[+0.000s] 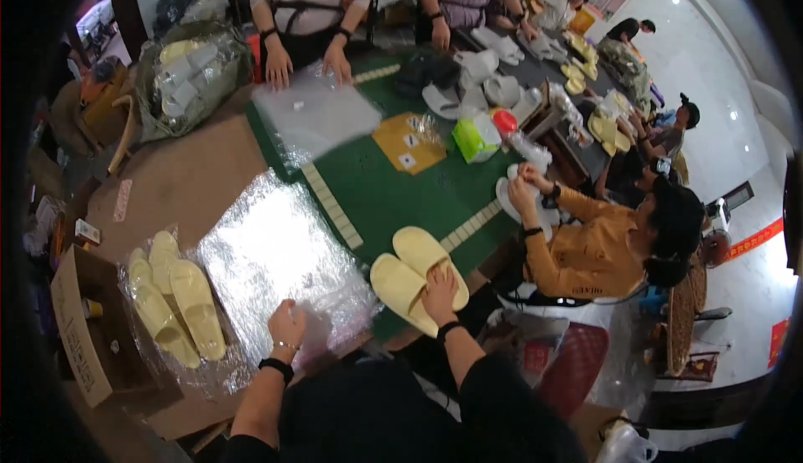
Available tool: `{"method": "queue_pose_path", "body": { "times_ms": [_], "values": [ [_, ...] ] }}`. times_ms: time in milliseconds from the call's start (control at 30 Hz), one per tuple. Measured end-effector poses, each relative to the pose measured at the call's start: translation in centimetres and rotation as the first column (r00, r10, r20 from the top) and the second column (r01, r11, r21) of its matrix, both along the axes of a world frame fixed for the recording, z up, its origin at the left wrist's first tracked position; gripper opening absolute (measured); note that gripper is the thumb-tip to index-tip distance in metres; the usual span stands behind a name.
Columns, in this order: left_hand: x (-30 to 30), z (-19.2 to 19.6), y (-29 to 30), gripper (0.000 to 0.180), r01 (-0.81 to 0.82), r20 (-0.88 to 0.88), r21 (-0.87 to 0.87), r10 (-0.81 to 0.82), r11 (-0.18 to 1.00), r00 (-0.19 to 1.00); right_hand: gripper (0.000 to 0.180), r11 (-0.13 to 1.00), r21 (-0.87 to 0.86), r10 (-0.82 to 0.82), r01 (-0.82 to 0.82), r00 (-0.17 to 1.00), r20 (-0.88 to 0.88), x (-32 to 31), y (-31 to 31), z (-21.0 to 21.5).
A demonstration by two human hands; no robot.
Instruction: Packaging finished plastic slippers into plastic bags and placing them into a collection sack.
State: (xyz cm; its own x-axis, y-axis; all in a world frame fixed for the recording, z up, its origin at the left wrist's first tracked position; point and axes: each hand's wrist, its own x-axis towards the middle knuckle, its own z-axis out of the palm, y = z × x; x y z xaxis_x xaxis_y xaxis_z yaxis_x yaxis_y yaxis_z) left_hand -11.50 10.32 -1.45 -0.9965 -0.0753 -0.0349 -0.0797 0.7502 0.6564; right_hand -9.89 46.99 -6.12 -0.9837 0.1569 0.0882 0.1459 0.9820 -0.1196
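My right hand [439, 297] is closed on a pair of pale yellow slippers [400, 283] at the near edge of the green mat, its fingers over one slipper's strap. The slippers lie side by side, soles down. My left hand [287, 326] is curled at the near edge of a shiny stack of clear plastic bags [272, 241], pinching the film of one bag; the fingertips are partly hidden. Left of the stack, more yellow slippers [199, 308] lie in clear plastic.
An open cardboard box [79, 329] stands at the left edge. Across the green mat [368, 191], a person's hands [278, 63] rest by a clear plastic sheet [318, 116]. At right, a person in orange [585, 237] handles a white slipper. A green tissue pack [477, 139] stands beyond.
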Motion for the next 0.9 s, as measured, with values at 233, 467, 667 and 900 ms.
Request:
{"method": "queue_pose_path", "body": {
  "times_ms": [233, 467, 667, 900],
  "values": [
    [0.7, 0.4, -0.7, 0.024, -0.065, -0.034, -0.017, 0.064, 0.998, 0.997, 0.048, 0.997, -0.075, -0.019, 0.015, 0.998, -0.064, 0.3, -1.0, 0.7],
    [1.5, -1.2, -1.6, 0.023, -0.093, 0.003, -0.004, 0.093, 0.996, 0.996, 0.046, 0.997, -0.078, -0.028, 0.023, 0.997, -0.072, 0.1, -1.4, -0.1],
    [1.8, -1.9, -1.9, 0.026, 0.032, 0.027, -0.031, -0.031, 0.999, 0.999, 0.043, 0.978, -0.197, -0.077, 0.067, 0.996, -0.045, -0.1, -0.9, -0.4],
    [1.6, -2.6, -2.3, 0.027, 0.023, -0.038, 0.283, -0.013, 0.959, 0.999, 0.042, 0.843, -0.528, -0.169, 0.100, 0.982, -0.085, 0.0, -1.6, 0.7]
  ]
}}
